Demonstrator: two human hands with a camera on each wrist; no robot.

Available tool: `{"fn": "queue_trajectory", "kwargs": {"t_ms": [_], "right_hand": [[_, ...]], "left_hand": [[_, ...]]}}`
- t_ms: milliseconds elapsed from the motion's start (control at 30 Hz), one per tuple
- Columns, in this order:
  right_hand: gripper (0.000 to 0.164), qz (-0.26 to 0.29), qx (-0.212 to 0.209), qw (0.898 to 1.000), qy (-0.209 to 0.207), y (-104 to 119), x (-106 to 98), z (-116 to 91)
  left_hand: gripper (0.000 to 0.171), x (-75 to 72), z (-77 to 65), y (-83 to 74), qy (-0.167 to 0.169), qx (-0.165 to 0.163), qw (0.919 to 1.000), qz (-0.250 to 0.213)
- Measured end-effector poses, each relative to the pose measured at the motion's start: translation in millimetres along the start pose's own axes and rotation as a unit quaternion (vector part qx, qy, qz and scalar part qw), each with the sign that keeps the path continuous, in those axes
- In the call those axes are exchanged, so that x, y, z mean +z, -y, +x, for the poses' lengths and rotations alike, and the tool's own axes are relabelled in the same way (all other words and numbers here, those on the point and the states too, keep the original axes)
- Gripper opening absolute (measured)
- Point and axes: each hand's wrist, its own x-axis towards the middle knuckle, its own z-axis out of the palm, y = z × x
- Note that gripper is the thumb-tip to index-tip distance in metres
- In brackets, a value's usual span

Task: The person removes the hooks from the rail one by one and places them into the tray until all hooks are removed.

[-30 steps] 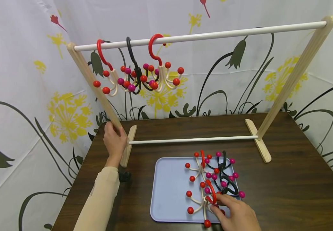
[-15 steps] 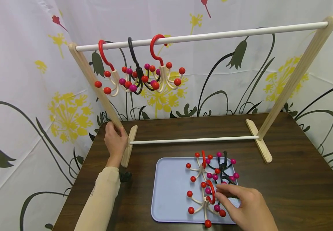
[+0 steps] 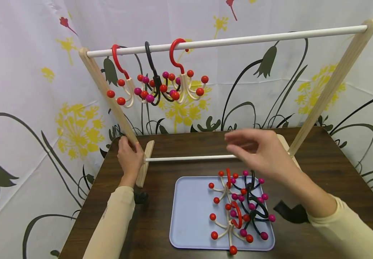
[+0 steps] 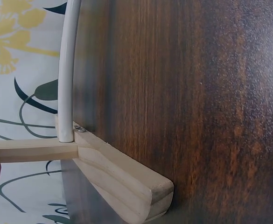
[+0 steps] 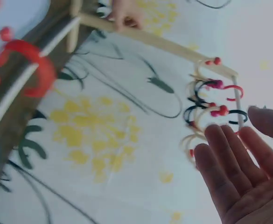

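Standing in the grip of the left hand (image 3: pixel 130 156), whose fingers wrap it low down near its foot (image 3: pixel 142 174), the wooden left post (image 3: pixel 119 114) bears one end of the white upper rod (image 3: pixel 254 39). The right hand (image 3: pixel 260 153) hovers well apart from it, wide, thumb away from the fingers, overlapping the lower rod (image 3: pixel 189 158) in the head view. Just nearer the body, four ball-tipped hangers share the right half of the blue tray (image 3: pixel 189 216): rear cream hanger (image 3: pixel 226 189), front cream hanger (image 3: pixel 230 226), rear black hanger (image 3: pixel 248 187), front black hanger (image 3: pixel 253 214). Their arms overlap; one red ball passes the near rim, one magenta ball the right rim. Overhead, a left hanging hanger (image 3: pixel 129 83), middle black one (image 3: pixel 156 82) and right red-hooked one (image 3: pixel 183 82) bunch toward the upper rod's left end; its longer stretch runs on to the right post (image 3: pixel 331 90). Dark table (image 3: pixel 315 194) spreads widest right of the tray, before a flower-printed curtain (image 3: pixel 18 90).
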Motion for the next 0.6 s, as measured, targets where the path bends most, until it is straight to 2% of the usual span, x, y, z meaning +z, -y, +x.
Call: {"fn": "queue_trajectory", "kwargs": {"t_ms": [100, 167, 300, 433, 500, 600], "right_hand": [[0.029, 0.036, 0.014, 0.999, -0.016, 9.4, -6.6, 40.5], [0.032, 0.036, 0.009, 0.999, -0.030, 13.3, -7.8, 66.5], [0.035, -0.017, -0.020, 0.999, -0.045, 17.9, -2.4, 108.4], [0.038, -0.065, -0.045, 0.996, -0.043, 23.1, 6.9, 139.5], [0.042, -0.071, -0.023, 0.997, -0.032, 26.2, 11.2, 151.4], [0.049, -0.073, 0.037, 0.997, -0.013, 29.4, 16.7, 164.2]], "left_hand": [[0.019, 0.7, -1.2, 2.8, -0.002, -0.002, 1.0000, 0.003], [0.019, 1.7, -2.3, 3.5, -0.001, -0.003, 1.0000, 0.002], [0.020, 1.4, -3.4, 4.0, -0.002, -0.002, 1.0000, 0.001], [0.019, -1.0, -1.0, 4.3, -0.011, 0.002, 0.9999, -0.001], [0.019, -1.8, 0.1, 4.5, -0.009, 0.003, 1.0000, 0.001], [0.019, -1.9, 0.8, 4.8, -0.001, 0.005, 1.0000, 0.004]]}}
